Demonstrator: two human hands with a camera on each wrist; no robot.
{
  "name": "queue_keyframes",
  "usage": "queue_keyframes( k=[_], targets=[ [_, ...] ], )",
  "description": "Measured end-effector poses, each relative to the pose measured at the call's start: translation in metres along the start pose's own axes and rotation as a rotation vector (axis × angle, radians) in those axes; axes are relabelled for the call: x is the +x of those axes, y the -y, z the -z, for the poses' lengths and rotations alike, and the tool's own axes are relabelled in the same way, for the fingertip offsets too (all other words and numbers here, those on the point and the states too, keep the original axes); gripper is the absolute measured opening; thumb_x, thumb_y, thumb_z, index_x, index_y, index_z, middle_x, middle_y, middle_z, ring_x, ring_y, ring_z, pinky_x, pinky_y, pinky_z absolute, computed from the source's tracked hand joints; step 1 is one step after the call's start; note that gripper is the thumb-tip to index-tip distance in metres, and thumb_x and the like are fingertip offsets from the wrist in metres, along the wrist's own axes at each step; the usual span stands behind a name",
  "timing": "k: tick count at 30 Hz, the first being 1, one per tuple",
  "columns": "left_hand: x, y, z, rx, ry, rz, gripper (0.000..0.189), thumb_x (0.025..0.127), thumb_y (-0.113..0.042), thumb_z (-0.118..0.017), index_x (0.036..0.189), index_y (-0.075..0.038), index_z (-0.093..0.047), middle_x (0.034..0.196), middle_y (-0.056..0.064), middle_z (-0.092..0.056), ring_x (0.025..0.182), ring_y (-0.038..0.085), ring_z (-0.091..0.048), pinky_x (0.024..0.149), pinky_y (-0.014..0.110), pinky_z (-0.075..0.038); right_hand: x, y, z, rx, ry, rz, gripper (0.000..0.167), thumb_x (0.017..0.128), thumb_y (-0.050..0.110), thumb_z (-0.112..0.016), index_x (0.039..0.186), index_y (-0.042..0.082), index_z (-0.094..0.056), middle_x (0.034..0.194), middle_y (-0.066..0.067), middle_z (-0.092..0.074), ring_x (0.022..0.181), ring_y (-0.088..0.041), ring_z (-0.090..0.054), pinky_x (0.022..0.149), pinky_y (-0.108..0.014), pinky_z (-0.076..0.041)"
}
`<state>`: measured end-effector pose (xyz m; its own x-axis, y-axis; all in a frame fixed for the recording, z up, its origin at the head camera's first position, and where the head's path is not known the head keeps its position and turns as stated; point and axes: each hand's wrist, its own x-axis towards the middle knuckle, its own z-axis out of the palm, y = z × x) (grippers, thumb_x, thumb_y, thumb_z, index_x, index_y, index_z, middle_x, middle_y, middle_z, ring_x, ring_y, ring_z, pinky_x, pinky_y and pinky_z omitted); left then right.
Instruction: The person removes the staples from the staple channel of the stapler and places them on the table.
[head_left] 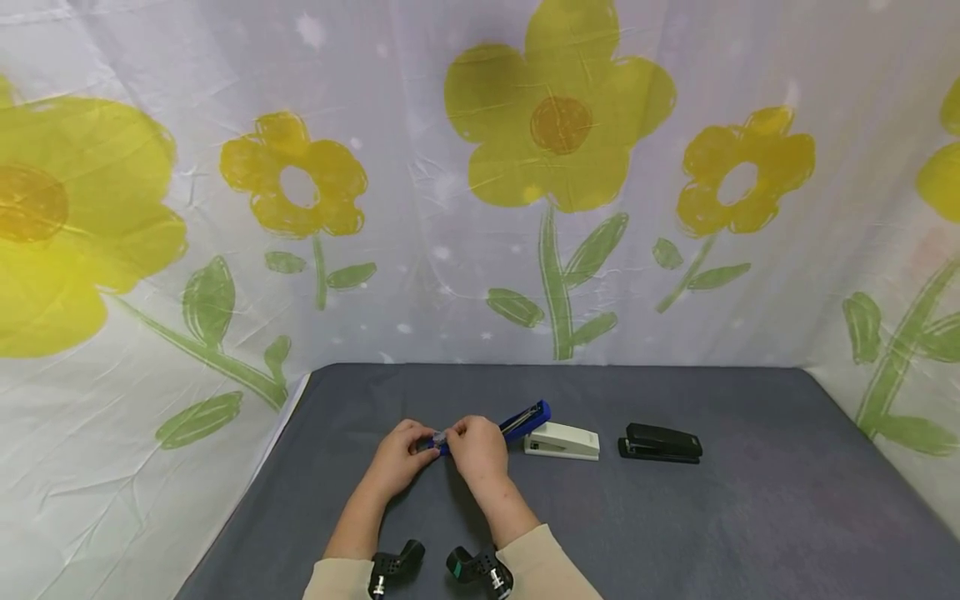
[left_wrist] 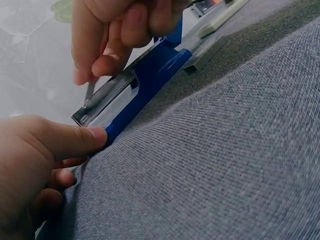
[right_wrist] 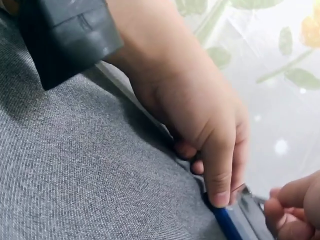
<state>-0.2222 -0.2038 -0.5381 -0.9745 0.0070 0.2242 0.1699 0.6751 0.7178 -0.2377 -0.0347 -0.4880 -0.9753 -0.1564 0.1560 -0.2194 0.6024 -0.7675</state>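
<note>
On the grey fabric table (head_left: 750, 517), the opened blue plastic stapler (head_left: 525, 419) lies before the person. The left hand (head_left: 399, 457) pins its near end with the thumb (bracing it), while the right hand (head_left: 476, 446), at its three o'clock, pinches something small over the metal staple channel (left_wrist: 107, 97).

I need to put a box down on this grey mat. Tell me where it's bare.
Bare: the mat right of the sleeve and in front of the black stapler, and the strip behind the staplers up to the curtain. Crowded: the middle, where the left hand and right hand work the blue stapler beside the white stapler.
</note>
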Motion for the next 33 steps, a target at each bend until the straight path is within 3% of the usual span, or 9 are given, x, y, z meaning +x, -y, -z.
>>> queue_keyframes(
  k=[6,18,26,33],
  targets=[
    [0.000,0.002,-0.002,0.012,-0.007,0.005,0.020,0.090,-0.010,-0.079,0.110,-0.007,-0.077,0.102,-0.002,-0.060,0.070,0.010,-0.044,0.066,0.030,-0.040,0.002,-0.006,-0.008,0.162,-0.016,-0.012,0.019,0.095,0.014,-0.074,0.077,0.007,-0.076,0.059,0.006,-0.062,0.051,-0.008,-0.051,0.050,-0.026,-0.041],
    [-0.001,0.000,0.000,0.011,-0.012,0.002,0.020,0.090,-0.010,-0.080,0.109,-0.008,-0.077,0.100,-0.003,-0.059,0.070,0.010,-0.044,0.065,0.029,-0.040,0.004,-0.007,-0.011,0.304,-0.011,-0.086,0.023,0.092,0.011,-0.072,0.069,0.006,-0.075,0.061,0.003,-0.065,0.051,-0.011,-0.047,0.050,-0.026,-0.036],
    [0.003,-0.003,-0.003,0.013,-0.006,-0.004,0.020,0.090,-0.010,-0.080,0.109,-0.008,-0.077,0.101,-0.003,-0.060,0.069,0.010,-0.044,0.065,0.029,-0.040,0.006,-0.005,0.002,0.415,-0.011,-0.156,0.015,0.089,0.009,-0.072,0.077,0.001,-0.078,0.071,-0.009,-0.072,0.062,-0.012,-0.054,0.056,-0.028,-0.039],
    [0.006,-0.003,-0.004,0.011,-0.011,-0.015,0.021,0.089,-0.009,-0.080,0.109,-0.005,-0.077,0.098,-0.003,-0.059,0.070,0.010,-0.044,0.065,0.029,-0.039,0.008,-0.002,0.012,0.541,0.035,-0.210,0.014,0.092,0.008,-0.068,0.087,-0.002,-0.077,0.075,-0.010,-0.074,0.056,-0.010,-0.052,0.053,-0.024,-0.042]
  ],
)
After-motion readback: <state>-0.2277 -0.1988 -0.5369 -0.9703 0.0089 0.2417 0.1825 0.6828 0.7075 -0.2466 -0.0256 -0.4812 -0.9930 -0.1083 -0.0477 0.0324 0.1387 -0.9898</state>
